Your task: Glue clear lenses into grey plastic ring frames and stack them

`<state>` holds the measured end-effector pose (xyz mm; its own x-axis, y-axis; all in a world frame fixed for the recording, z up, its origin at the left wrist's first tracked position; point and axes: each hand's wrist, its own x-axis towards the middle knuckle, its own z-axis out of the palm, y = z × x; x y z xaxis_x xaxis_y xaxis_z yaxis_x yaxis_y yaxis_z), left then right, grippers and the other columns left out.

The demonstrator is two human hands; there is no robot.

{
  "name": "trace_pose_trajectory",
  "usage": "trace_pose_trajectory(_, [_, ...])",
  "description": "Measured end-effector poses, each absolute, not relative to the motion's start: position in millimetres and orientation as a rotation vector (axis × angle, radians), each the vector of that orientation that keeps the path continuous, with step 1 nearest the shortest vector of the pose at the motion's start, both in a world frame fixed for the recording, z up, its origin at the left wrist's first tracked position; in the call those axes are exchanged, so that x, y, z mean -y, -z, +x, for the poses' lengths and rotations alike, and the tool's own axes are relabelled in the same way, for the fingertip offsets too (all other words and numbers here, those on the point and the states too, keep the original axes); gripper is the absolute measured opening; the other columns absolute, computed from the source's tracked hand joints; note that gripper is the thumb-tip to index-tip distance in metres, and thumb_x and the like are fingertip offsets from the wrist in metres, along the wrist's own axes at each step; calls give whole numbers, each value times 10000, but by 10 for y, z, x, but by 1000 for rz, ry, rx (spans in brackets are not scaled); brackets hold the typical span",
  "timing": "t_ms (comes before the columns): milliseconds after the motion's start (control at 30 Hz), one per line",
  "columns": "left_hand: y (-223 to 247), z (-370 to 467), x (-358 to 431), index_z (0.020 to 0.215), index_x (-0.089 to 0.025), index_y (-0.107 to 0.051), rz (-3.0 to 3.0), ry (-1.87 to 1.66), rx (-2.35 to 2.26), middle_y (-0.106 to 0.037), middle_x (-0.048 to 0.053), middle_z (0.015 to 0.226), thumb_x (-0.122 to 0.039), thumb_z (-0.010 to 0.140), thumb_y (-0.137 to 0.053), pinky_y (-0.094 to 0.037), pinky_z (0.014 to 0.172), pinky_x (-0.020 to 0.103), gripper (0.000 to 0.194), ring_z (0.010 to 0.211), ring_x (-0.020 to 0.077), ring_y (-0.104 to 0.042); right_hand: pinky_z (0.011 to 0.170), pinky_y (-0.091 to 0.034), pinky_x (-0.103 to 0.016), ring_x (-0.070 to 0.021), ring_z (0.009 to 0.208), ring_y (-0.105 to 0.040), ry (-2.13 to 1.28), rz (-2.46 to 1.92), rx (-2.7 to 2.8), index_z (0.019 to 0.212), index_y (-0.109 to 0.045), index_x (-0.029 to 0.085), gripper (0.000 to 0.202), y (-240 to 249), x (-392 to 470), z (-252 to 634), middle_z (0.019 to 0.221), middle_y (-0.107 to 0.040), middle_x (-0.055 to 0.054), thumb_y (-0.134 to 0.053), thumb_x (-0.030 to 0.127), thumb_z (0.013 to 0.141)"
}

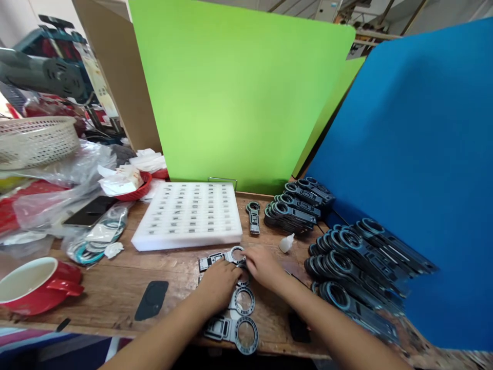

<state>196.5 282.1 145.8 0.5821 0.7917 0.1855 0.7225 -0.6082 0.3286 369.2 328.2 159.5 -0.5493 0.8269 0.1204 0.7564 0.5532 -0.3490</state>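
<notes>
Two bare hands meet just in front of the white foam tray [188, 241] on the wooden counter [111, 293], the left hand [220, 282] curled over a column of ring-ended grey parts [221, 327] near the tray's front right corner, the right hand [265, 266] with bent fingers at the ring of the farthest one; I cannot tell whether either is pinching it. Right of the tray stand a lone ring-ended part [254, 218], a small white bottle [286, 243] and stacks of similar parts [346, 257], while a flat black piece [152, 299] lies before it and a red mug [69, 287] sits to its front left.
</notes>
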Motion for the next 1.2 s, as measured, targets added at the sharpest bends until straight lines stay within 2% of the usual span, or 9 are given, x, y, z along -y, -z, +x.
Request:
trace_pose_trajectory(67, [-1468,1892,-2739,1044,-244,-612,2573,-520,-1311,-672,55,1034,-196,888,-454,-416,950,447,227,996,231,-595,932,-404,-301,-187,1037,-574,-358,-1357,2416,1103,-636,183,302,-1692,-3579,3543,1100,-666,-71,-455,126,868])
trace_pose_trajectory(167, [-1324,1663,-2540,1179,-258,-556,2424,-724,-1486,-602,63,1218,-297,912,-444,-434,969,431,293,1113,229,-547,937,-404,-291,-190,1078,-567,-357,-1444,2344,1150,-609,162,314,-1778,-4088,3298,1154,-643,-88,-397,159,918])
trace_pose_trajectory(267, [-1068,1411,-2331,1182,-274,-569,2216,-930,-1713,-600,67,1221,-339,907,-444,-477,945,423,308,1123,234,-556,936,-421,-338,-202,1083,-565,-401,-1543,2315,1118,-616,168,265,-1799,-4538,3076,1167,-627,-89,-427,192,935])
trace_pose_trajectory(400, [-836,1258,-2181,1122,-279,-612,2112,-1085,-1826,-640,63,1156,-344,884,-470,-540,865,410,285,1051,241,-611,888,-468,-437,-211,1014,-584,-513,-1719,2271,1088,-593,159,256,-1770,-4877,2820,1149,-597,-79,-536,337,913])
trace_pose_trajectory(700, [-795,1236,-2200,1142,-264,-606,2188,-1135,-1789,-647,70,1143,-337,869,-499,-559,826,382,302,1030,234,-624,822,-506,-405,-200,962,-592,-942,-1908,1727,1103,-577,162,259,-1738,-5043,2635,1127,-588,-71,-556,326,903])
trace_pose_trajectory(867, [-763,1210,-2162,1127,-245,-609,2142,-1187,-1823,-636,81,1130,-334,875,-496,-541,843,392,290,1028,231,-615,686,-506,-313,-156,800,-594,-1205,-1595,1423,1007,-588,140,253,-1904,-4798,2872,983,-607,-41,-533,364,905])
trace_pose_trajectory(1000, [-934,1330,-2228,1096,-239,-623,2040,-1271,-1858,-622,88,1135,-338,881,-484,-507,878,427,275,1049,245,-595,520,-389,-205,-85,557,-460,-1499,-1330,1271,800,-568,167,236,-1958,-4151,3054,703,-551,18,-520,394,841])
trace_pose_trajectory(1133, [-1256,1561,-2402,1230,-176,-513,1957,-1303,-1779,-615,112,1163,-320,928,-398,-507,864,375,354,1065,219,-588,519,-391,-236,-91,508,-408,-1819,-1168,1161,731,-559,179,304,-1849,-3355,3151,610,-492,30,-580,482,718])
trace_pose_trajectory(1200, [-1378,1648,-2476,1088,-172,-582,2023,-1212,-1709,-664,85,1014,-301,952,-342,-519,782,328,305,936,191,-626,539,-410,-260,-100,514,-419,-1923,-1137,1107,730,-570,182,319,-1772,-3058,3203,625,-505,21,-585,500,710])
